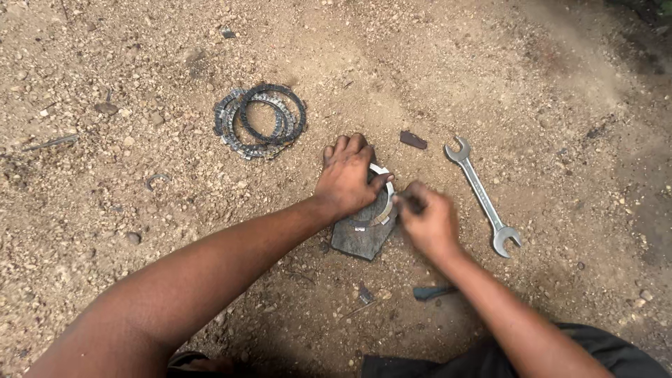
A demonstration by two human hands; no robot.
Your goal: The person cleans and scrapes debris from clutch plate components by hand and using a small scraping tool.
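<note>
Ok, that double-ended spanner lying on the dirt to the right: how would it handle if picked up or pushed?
The spanner looks like solid bright metal, so probably rigid and fairly heavy for its size. It lies flat, so it should slide rather than roll. Its smooth shank might be slippery, and the gritty ground would likely drag on it.

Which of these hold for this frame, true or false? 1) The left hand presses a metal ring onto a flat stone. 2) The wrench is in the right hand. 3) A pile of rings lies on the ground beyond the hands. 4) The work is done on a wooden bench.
1) True: the left hand holds a pale metal ring down on a flat dark stone.
2) False: the double-ended wrench lies on the dirt, apart from the right hand, which grips a small dark tool too blurred to identify.
3) True: a pile of dark rings lies further out, to the left.
4) False: everything rests on bare gravelly ground.
</note>
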